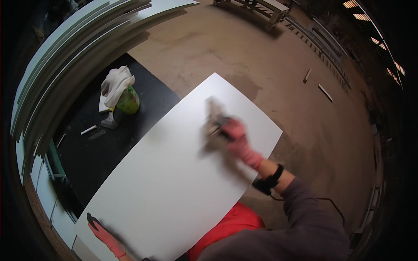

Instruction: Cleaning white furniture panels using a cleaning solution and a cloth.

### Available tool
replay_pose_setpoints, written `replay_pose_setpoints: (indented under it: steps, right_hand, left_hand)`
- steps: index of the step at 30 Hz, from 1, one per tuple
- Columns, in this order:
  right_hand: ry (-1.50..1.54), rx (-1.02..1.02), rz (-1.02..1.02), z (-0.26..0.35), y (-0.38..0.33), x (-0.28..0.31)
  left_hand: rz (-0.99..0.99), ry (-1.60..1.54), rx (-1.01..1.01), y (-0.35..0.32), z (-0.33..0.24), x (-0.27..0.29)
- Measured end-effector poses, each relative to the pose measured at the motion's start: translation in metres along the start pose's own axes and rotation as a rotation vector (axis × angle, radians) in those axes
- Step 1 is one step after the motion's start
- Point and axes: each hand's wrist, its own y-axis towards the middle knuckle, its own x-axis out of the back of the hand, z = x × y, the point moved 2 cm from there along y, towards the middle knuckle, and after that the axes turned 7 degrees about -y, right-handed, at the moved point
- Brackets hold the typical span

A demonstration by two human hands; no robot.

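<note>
The right hand (233,132) clenched a blurred rag (213,119) on the stiff, smooth white panel (174,182) (probably slippery), left hand's fingers (93,222) gripping its near corner.

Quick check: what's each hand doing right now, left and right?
Left hand: gloved, fingers curled over the white panel edge.
Right hand: gloved, closed on a blurred rag on the panel.

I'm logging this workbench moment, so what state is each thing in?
White panel: lying flat on the bench.
Right hand: gloved, blurred, pressing a rag on the panel.
Left hand: gloved, gripping the panel's near corner.
Green bottle: upright, cloth draped over it.
</note>
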Motion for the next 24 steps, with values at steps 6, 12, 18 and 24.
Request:
replay_pose_setpoints:
  steps: [6, 12, 18, 24]
  right_hand:
    - [0.468, 0.902, 0.573, 0.176, -0.073, -0.123]
    - [-0.200, 0.056, 0.178, -0.062, 0.073, -0.108]
    - [-0.677, -1.154, 0.562, -0.328, -0.054, 0.094]
    - [-0.623, -0.939, -0.264, -0.267, -0.123, 0.216]
  left_hand:
    - [0.273, -0.144, -0.144, 0.029, -0.022, -0.160]
    - [0.234, 0.750, -0.335, 0.034, -0.015, -0.194]
    - [0.231, 0.716, -0.479, 0.048, 0.006, -0.189]
    - [0.213, 0.646, -0.524, 0.045, -0.015, -0.209]
